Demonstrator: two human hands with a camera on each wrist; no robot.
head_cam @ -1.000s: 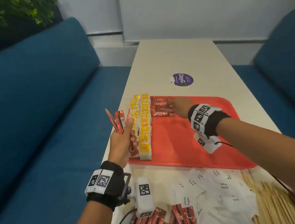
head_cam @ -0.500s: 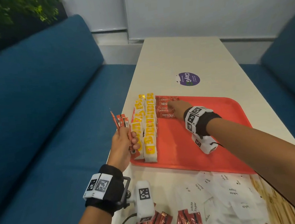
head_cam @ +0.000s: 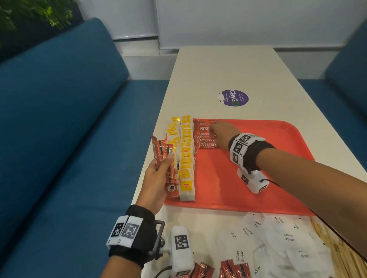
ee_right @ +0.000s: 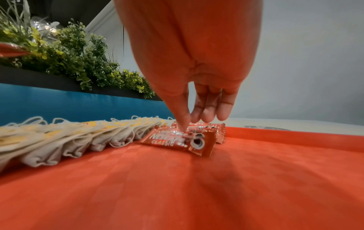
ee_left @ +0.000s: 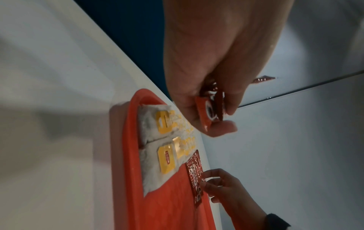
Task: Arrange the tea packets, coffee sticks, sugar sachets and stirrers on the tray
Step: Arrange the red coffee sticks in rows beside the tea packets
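A red tray (head_cam: pixel 259 176) lies on the table. Two rows of yellow-tagged tea packets (head_cam: pixel 186 158) fill its left side. Beside them lie a few red coffee sticks (head_cam: pixel 206 140). My right hand (head_cam: pixel 216 131) rests on these sticks with straight fingers; in the right wrist view its thumb (ee_right: pixel 182 124) presses the front coffee stick (ee_right: pixel 177 139). My left hand (head_cam: pixel 168 171) hovers at the tray's left edge and grips a bunch of coffee sticks (head_cam: pixel 162 154), seen end-on as coffee sticks (ee_left: pixel 211 112) in the left wrist view.
On the near part of the table lie white sugar sachets (head_cam: pixel 280 241), wooden stirrers (head_cam: pixel 344 260) at the right and more coffee sticks (head_cam: pixel 210 276). Blue sofas flank the table. A purple sticker (head_cam: pixel 233 98) sits beyond the tray. The tray's right half is bare.
My right hand has shifted a little farther along the coffee sticks on the tray. The left hand still grips its bunch and has stayed near the tray's left edge.
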